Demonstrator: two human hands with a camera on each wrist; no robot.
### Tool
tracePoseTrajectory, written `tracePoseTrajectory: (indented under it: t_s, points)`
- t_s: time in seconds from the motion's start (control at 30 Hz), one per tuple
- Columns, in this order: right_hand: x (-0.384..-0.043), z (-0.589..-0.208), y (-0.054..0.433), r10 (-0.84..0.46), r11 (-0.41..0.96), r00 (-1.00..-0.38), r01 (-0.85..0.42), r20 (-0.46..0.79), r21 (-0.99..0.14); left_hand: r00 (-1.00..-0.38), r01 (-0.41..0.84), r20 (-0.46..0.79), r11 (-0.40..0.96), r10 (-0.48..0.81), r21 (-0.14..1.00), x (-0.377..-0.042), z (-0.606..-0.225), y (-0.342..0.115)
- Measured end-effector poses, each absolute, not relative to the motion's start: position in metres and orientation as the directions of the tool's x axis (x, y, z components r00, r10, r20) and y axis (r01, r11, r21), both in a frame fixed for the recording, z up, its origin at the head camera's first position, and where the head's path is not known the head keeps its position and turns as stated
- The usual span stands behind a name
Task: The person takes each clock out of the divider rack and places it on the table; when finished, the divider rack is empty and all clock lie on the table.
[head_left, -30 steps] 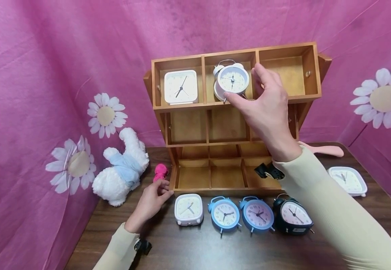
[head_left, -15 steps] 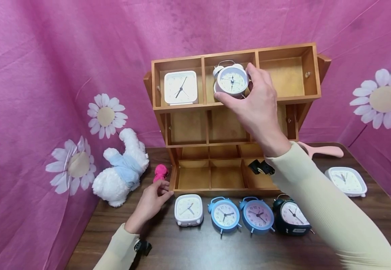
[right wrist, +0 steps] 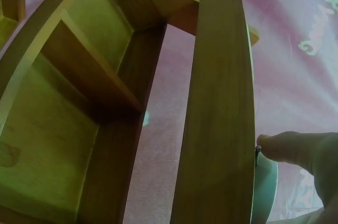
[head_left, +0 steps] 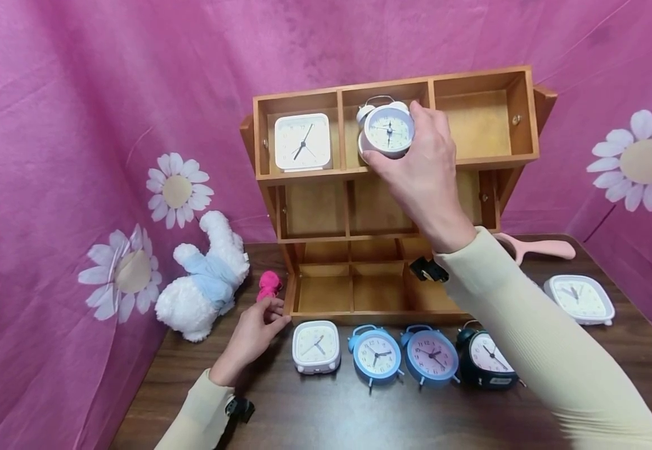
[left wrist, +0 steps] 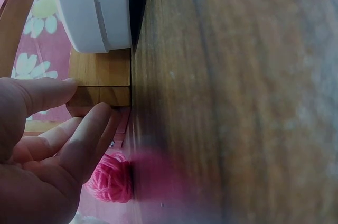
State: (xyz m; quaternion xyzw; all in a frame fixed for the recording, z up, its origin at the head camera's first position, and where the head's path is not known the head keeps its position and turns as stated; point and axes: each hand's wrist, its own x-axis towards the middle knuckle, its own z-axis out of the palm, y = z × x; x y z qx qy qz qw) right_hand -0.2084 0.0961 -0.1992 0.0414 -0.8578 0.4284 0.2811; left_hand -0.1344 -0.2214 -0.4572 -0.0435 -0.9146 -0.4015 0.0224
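Note:
My right hand (head_left: 424, 169) grips a white twin-bell alarm clock (head_left: 390, 130) between thumb and fingers, at the top-middle compartment of a tiered wooden shelf (head_left: 387, 316). In the right wrist view, a thumb (right wrist: 285, 147) touches the clock's small metal foot (right wrist: 257, 152) just beyond the board edge; most of the clock is hidden. My left hand (head_left: 251, 334) holds the shelf's lower left corner, thumb at the front and fingers at the side; the left wrist view shows wood (left wrist: 99, 95) between thumb and fingertip. A square white clock (head_left: 303, 142) stands in the top-left compartment.
Before the shelf stand a white clock (head_left: 317, 347), two blue clocks (head_left: 377, 357) (head_left: 431, 356) and a dark green one (head_left: 489, 359). Another white clock (head_left: 580, 300) and a pink-handled item (head_left: 547, 248) lie right. Pink yarn (head_left: 269, 284) and a white plush toy (head_left: 202, 281) lie left.
My right hand has moved left and slightly back, bringing the white twin-bell clock a little deeper into the top-middle compartment. The left hand stays at the shelf corner.

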Motion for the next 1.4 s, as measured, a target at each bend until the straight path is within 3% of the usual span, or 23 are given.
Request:
tracePoseTrajectory:
  t_s: [0.3, 0.53, 0.8, 1.03, 1.4]
  points:
    - [-0.211, -0.201, 0.095, 0.183, 0.621, -0.813, -0.341, 0.553, -0.706, -0.97, 0.243, 0.201, 0.621, 0.139, 0.745, -0.138, -0.47, -0.231]
    - [-0.212, -0.204, 0.093, 0.203, 0.588, -0.775, -0.392, 0.598, -0.708, -0.96, 0.281, 0.23, 0.612, 0.162, 0.74, -0.144, -0.486, -0.237]
    - [-0.21, -0.203, 0.096, 0.211, 0.587, -0.715, -0.453, 0.666, -0.671, -0.992, 0.124, 0.093, 0.641, 0.082, 0.758, -0.135, -0.458, -0.224]
    - [-0.204, -0.199, 0.099, 0.209, 0.565, -0.685, -0.498, 0.698, -0.657, -0.973, 0.229, 0.191, 0.63, 0.129, 0.742, -0.135, -0.462, -0.226]
    - [-0.193, -0.203, 0.11, 0.193, 0.551, -0.694, -0.508, 0.693, -0.662, -0.997, 0.081, 0.06, 0.658, 0.054, 0.749, -0.133, -0.454, -0.221]
